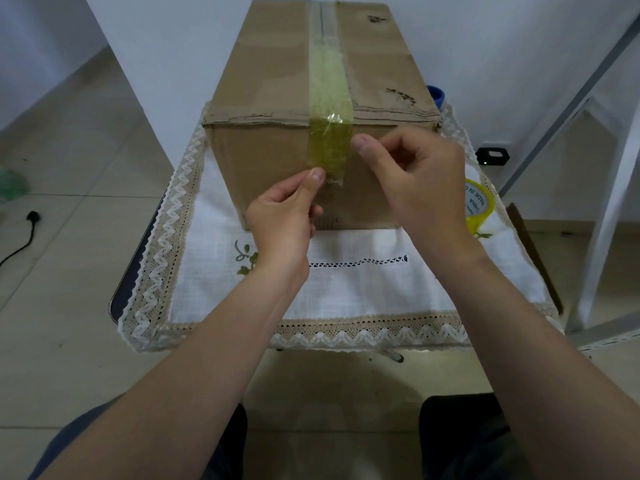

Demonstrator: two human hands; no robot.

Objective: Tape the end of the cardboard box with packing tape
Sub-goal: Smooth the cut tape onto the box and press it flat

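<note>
A brown cardboard box (270,157) stands on a small cloth-covered table. A yellowish strip of packing tape (329,147) runs along the top seam and down the near end face. My left hand (284,213) has its thumb and fingers at the strip's lower end, against the box face. My right hand (415,168) hovers just right of the strip, thumb tip beside the tape's edge and fingers curled. A yellow tape roll (479,207) lies on the table to the right, partly behind my right wrist.
A white lace-edged tablecloth (363,289) covers the table. A blue object (437,95) peeks out behind the box's right side. A small black device (492,155) and metal frame bars (568,109) stand at right. A black cable (24,233) lies on the tiled floor at left.
</note>
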